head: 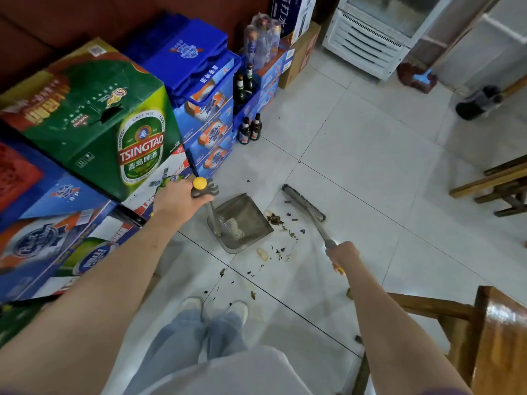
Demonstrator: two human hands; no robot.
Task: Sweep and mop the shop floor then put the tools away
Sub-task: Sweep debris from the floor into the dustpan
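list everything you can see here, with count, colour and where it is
dustpan: one, grey, on the floor ahead, some debris inside
broom: one, dark bristles, grey handle, right of the dustpan
debris: scattered bits, dark and pale, on the tiles between dustpan and broom and toward the feet
green beer carton: one, on the stack at left
blue cartons: several, stacked along the left wall
brown bottles: two, standing on the floor by the blue cartons
white cooler: one, top right
wooden chair: one, brown, bottom right
left hand: grips the dustpan handle top
right hand: grips the broom handle
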